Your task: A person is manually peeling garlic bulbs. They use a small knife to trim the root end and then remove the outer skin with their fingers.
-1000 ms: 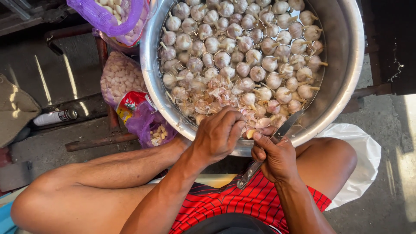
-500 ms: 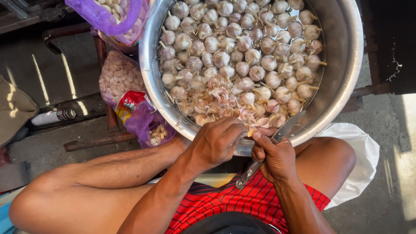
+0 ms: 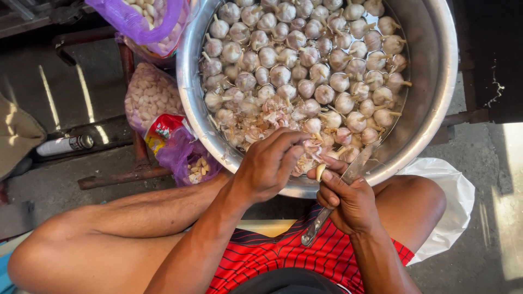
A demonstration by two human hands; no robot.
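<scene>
Grey floor lies under the big metal bowl (image 3: 430,125) of garlic (image 3: 305,60); at its near rim, right hand (image 3: 348,201) grips a knife (image 3: 338,193), left hand (image 3: 269,163) pinches garlic skins (image 3: 308,148).

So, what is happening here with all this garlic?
A person sits with a big metal basin full of garlic bulbs at their knees. The right hand holds a knife and pinches a garlic clove at the basin's near rim. The left hand reaches into loose skins and cloves there. Bags of peeled cloves lie beside the basin.
</scene>
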